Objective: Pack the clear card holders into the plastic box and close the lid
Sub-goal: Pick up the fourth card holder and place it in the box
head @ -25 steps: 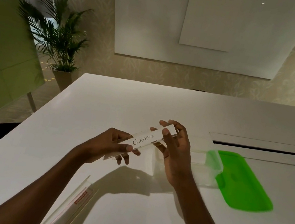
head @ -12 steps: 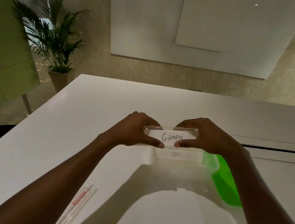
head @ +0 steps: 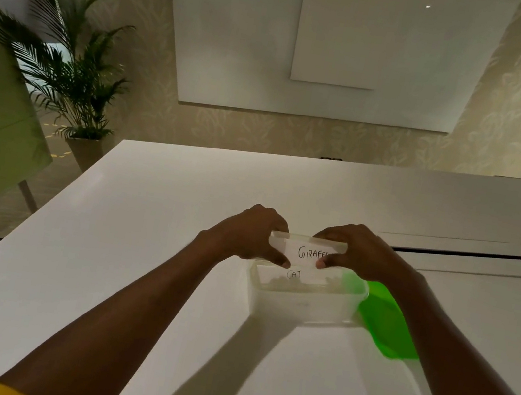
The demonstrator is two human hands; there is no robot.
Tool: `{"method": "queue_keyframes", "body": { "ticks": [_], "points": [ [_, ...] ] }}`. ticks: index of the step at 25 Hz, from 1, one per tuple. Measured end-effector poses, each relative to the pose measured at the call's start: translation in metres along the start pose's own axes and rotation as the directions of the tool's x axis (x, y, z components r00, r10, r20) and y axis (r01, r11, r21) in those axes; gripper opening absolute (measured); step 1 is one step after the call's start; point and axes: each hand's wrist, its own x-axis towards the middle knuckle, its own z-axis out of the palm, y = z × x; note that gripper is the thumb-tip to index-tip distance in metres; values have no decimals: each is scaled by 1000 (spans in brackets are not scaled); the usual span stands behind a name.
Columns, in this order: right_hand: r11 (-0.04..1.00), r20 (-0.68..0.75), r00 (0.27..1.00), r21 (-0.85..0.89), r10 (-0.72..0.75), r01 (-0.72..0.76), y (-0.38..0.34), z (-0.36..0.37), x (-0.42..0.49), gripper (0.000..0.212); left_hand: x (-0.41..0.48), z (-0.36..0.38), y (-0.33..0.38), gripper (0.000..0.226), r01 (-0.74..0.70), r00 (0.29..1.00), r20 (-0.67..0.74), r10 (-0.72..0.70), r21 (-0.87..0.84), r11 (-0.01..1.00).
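A white counter (head: 139, 245) fills the lower frame, and right of centre on it sits the translucent plastic box (head: 302, 305), open, its bright green lid (head: 383, 320) lying just beside its right wall. Over the box's far rim the left hand (head: 246, 233) and right hand (head: 360, 253) each pinch one end of an upright clear card holder (head: 307, 251) showing a white card lettered GIRAFFE. Just below it, a second clear holder (head: 294, 275) marked CAT stands inside the box.

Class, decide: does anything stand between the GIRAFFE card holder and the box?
Nothing visible. Left hand and right hand hold the GIRAFFE holder above the open box; the green lid lies aside, the CAT holder inside.
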Motion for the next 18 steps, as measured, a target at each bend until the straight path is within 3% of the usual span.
{"method": "queue_keyframes", "body": {
  "ticks": [10, 14, 18],
  "points": [
    [971, 161, 979, -224, 124, -86, 31, 39, 13, 53, 26, 45, 7, 54, 31, 996, 70, -49, 238, 971],
    [971, 274, 951, -226, 145, -83, 35, 50, 19, 43, 32, 58, 9, 57, 26, 990, 126, -64, 285, 958],
    [957, 292, 950, -289, 112, -24, 40, 62, 22, 42, 32, 74, 4, 59, 48, 982, 161, -99, 293, 955]
  ]
}}
